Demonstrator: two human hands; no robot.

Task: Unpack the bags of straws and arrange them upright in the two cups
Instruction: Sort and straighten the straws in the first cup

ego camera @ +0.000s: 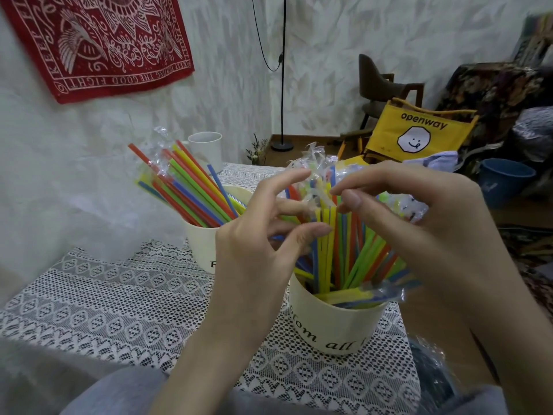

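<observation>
White lace cloth on small table (104, 298), plaster wall behind
Near cream paper cup (335, 327): wrapped coloured straws (344, 253) fanned upright
Left hand (254, 244), right hand (419, 223): fingers half-curled, pinching wrapper tops
Far cream cup (202, 247): straws leaning
Risk: tugging tips light cup, spills straws

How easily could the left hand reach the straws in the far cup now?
Probably easily, yes. The left hand is beside the far cup, and its straws lean out to the left with nothing covering them. It only has to leave the near cup's straws.
</observation>
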